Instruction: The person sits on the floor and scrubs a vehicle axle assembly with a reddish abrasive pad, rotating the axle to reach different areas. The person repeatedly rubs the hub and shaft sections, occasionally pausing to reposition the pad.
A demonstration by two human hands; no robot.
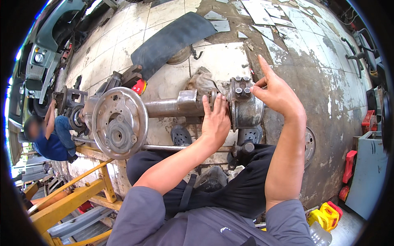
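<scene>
A worn metal vehicle axle (164, 108) lies across in front of me, with a round backing plate (140, 110) toward its left. My left hand (216, 123) rests flat, fingers stretched out, on the axle beside the rounded steering knuckle (249, 111). Several bolts stand up from the top of that knuckle. At the nearer right bolt (247, 90) is my right hand (280, 95): its index finger points away, while the thumb and a bent finger close at the bolt head. Part of the bolt's side is hidden by those fingertips. Below the axle runs a long steel rod (184, 148).
At the far left a person (51, 141) in blue sits near a vehicle. A yellow frame (78, 200) stands at lower left. A dark curved panel (174, 39) and broken tiles lie ahead. On the right are a grey cabinet (365, 170) and a yellow container (326, 215).
</scene>
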